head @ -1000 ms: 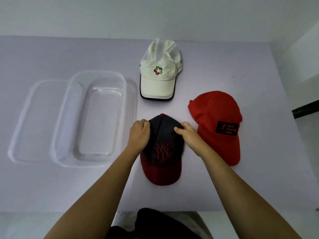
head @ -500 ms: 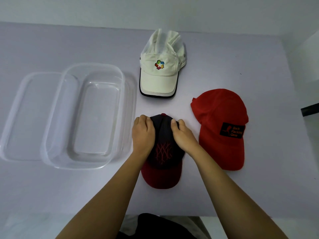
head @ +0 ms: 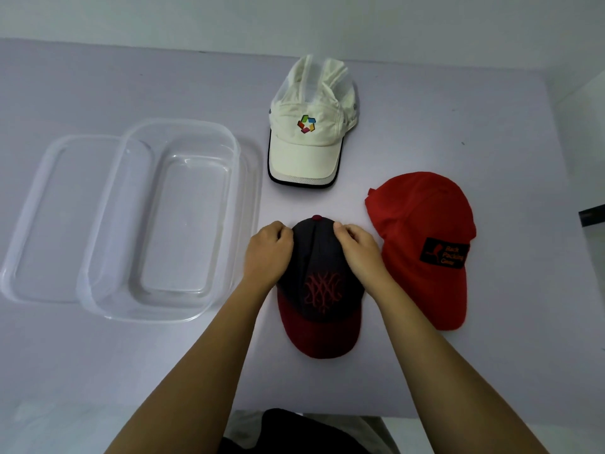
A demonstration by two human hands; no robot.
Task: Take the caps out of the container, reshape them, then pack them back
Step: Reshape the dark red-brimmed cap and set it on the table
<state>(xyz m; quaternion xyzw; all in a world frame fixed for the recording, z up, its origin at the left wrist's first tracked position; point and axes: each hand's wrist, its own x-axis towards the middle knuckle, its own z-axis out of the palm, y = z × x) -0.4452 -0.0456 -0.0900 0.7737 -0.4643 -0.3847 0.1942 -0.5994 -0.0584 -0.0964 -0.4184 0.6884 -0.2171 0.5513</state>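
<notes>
1. Dark clothing [head: 294, 430] at the bottom edge, below the near edge of the table [head: 131, 371].
2. Two bare forearms reaching forward over the pale lilac tabletop, converging on one cap.
3. Dark cap [head: 322, 283]: navy crown with red stitched emblem, dark red brim pointing toward the wearer of the camera, red button at the top of the crown. Lying flat on the table, just right of the container.
4. Left hand [head: 268, 253]: on the left side of the dark cap's crown, fingers curled and pinching the fabric near the top.
5. Right hand [head: 358, 252]: on the right side of the same crown, fingers curled and gripping the fabric near the top, opposite the left hand.
6. Red cap [head: 422, 231]: right of the dark cap, just beside the right hand, flat on the table, brim toward the near-right; black patch with red lettering on the front, not clearly legible.
7. Clear plastic container [head: 131, 283]: left of the dark cap, open, nothing inside. Resting partly over a clear lid [head: 36, 224], which extends out to its left.
8. White cap [head: 311, 142]: farthest back, beyond the dark cap, apart from the others; multicoloured logo on the front, dark-edged brim pointing toward the near side, crown creased.
9. Pale wall [head: 294, 18] beyond the far table edge.
</notes>
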